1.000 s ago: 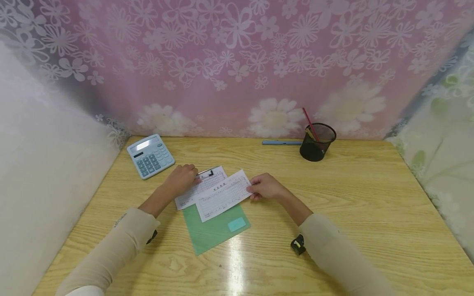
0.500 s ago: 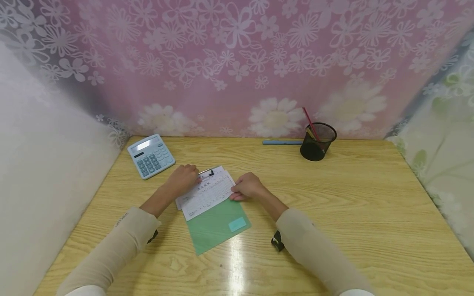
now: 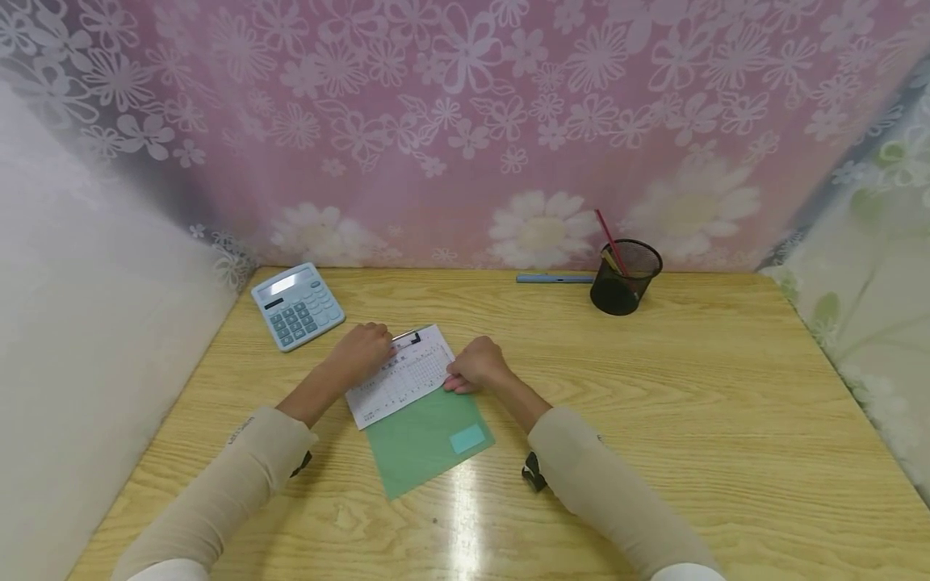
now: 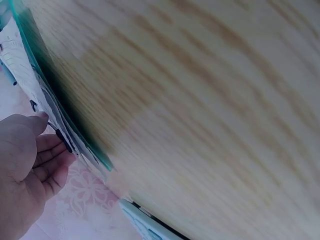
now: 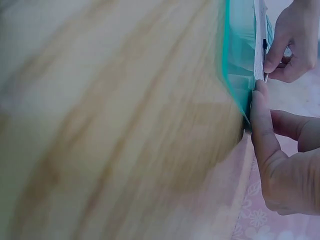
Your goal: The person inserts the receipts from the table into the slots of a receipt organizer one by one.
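Note:
A green clipboard (image 3: 425, 452) with a pale blue label (image 3: 467, 439) lies slanted on the wooden table. Printed form sheets (image 3: 403, 386) cover its upper half, their top edges by the metal clip (image 3: 410, 337) with its black tips. My left hand (image 3: 363, 353) grips the clip at its left end; in the left wrist view its thumb and fingers curl about the clip's lever (image 4: 62, 140). My right hand (image 3: 478, 363) pinches the right edge of the top sheet, which lies nearly flush over the one beneath. From the side, the sheets (image 5: 259, 45) stand edge-on above the green board.
A light blue calculator (image 3: 298, 307) lies to the left of my left hand. At the back right stands a black mesh pen cup (image 3: 626, 278) with a red pencil in it, and a blue pen (image 3: 555, 278) lies beside it. A floral curtain (image 3: 465, 129) borders the table's back edge.
My right hand has moved left with the top sheet, sliding it from an offset position onto the sheet under the clip. My left hand has stayed at the clip.

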Motion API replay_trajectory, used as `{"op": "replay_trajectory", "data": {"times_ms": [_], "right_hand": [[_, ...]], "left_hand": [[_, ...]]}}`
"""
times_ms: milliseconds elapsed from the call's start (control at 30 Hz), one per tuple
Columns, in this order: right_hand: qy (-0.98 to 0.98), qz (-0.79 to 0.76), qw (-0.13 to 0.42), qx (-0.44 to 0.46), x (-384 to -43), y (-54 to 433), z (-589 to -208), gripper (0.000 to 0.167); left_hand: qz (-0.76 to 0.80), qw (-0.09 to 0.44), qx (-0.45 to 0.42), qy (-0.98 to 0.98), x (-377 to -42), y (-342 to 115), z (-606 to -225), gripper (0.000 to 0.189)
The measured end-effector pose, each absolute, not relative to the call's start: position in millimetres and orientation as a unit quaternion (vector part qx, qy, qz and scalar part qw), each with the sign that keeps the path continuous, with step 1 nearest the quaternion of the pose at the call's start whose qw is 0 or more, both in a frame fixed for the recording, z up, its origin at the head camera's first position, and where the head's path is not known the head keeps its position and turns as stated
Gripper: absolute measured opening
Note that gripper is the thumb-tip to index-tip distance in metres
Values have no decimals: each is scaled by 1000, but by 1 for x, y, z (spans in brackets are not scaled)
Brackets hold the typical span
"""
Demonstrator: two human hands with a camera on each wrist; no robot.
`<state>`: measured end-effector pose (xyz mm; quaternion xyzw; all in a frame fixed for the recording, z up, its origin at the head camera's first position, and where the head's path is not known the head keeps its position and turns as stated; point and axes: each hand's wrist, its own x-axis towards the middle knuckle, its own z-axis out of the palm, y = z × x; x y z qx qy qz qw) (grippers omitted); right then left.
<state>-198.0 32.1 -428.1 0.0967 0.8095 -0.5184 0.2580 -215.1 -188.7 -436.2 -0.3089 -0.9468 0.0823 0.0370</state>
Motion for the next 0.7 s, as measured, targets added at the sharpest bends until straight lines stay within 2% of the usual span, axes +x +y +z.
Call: {"op": "replay_trajectory", "data": {"times_ms": [700], "right_hand": [[798,-540,235,126,-205,20,-432,9]], "left_hand": [[68,48,-322,-943,-214,-189,-438,13]]}}
